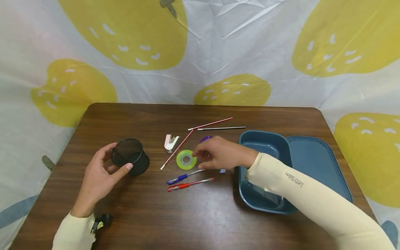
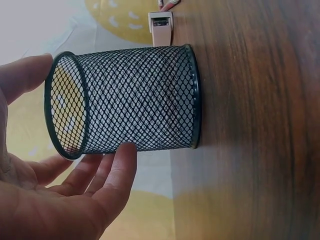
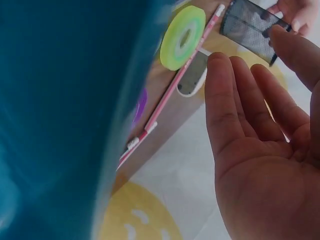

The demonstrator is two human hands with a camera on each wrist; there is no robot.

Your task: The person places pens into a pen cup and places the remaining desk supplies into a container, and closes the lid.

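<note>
My left hand [image 1: 101, 173] holds a black mesh pen cup [image 2: 135, 100], thumb at the rim and fingers along the side. The cup stands upright on the table's left part, its base at the wood in the left wrist view. My right hand [image 1: 220, 152] hovers above the table's middle with relaxed fingers and nothing between them. Close to its fingertips lies a roll of green tape [image 1: 180, 160]. A purple roll [image 1: 205, 139] is partly hidden behind that hand. Below it lie a blue pen [image 1: 179, 179] and a red pen [image 1: 184, 186].
A blue plastic box [image 1: 265, 135] stands under my right forearm, with a clear item inside partly covered by the sleeve. Its flat lid [image 1: 322, 163] lies to the right. Behind the tape are a small white-and-pink stapler [image 1: 170, 143], red pencils [image 1: 178, 149] and a dark pencil [image 1: 223, 128].
</note>
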